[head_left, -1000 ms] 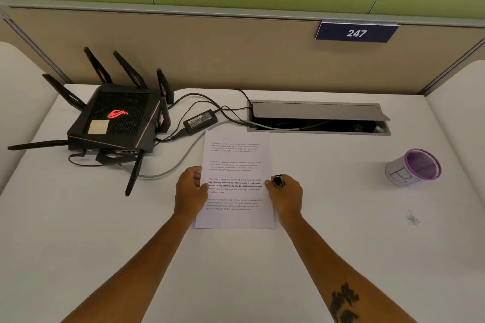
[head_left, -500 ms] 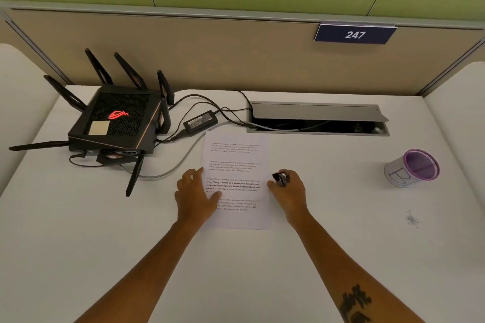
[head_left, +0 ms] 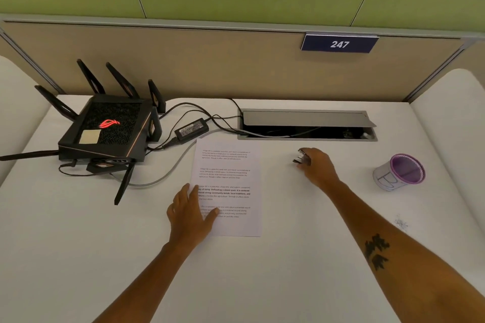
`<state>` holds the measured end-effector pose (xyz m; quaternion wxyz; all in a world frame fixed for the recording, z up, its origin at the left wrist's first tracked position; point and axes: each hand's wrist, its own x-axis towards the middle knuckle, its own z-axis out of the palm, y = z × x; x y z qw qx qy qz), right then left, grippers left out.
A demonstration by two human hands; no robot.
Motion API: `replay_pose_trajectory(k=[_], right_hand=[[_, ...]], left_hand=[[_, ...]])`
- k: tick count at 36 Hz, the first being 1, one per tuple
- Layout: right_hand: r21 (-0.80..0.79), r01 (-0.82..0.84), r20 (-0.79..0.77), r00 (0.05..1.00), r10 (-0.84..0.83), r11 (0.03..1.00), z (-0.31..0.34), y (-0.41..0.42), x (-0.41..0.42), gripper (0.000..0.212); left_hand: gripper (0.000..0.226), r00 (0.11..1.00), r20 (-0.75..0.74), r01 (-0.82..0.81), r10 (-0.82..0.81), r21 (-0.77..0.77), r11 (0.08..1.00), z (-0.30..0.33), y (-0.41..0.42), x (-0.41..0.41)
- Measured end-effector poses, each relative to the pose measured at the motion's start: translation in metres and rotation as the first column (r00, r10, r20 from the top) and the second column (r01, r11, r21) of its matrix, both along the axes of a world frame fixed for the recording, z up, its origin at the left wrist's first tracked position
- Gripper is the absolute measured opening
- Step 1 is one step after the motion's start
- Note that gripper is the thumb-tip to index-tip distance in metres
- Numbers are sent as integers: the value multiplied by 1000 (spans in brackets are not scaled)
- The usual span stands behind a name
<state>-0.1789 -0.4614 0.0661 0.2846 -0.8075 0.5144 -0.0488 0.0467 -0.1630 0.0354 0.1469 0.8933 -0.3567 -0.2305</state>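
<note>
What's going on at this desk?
A person is working at a white desk. Their left hand rests flat on a printed sheet, holding it down. Their right hand grips a small dark object, perhaps a clip, off to the sheet's right. A purple cup stands farther right.

Left hand (head_left: 190,214) lies flat, palm down, fingers straight and slightly spread, thumb out to its right. Right hand (head_left: 316,165), further forward, curls its fingers round a small dark object (head_left: 301,158). Left forearm (head_left: 147,278) bare; right forearm (head_left: 393,241) tattooed.
</note>
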Motion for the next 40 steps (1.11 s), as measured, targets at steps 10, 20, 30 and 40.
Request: replay_pose_trajectory(k=[10,20,30,40], right_hand=[[-115,-197,-226,960,167,974,14,-35,-2,44],[-131,-361,-319,897,305,923,17,-54,-1,49],[-94,-327,-298,911,286,940,12,-60,-1,50],[-247,-85,-107,992,60,965,-18,-2,-30,74]], left_hand=[[90,1000,3,-19,19,-18,1000,0,7,-6],[100,1000,8,-20,20,-36,999,-5,12,-8],[102,1000,14,-5,6,-40,999,-10,15,-8],[121,987,145,92,-70,-151,984,-13,20,-18]])
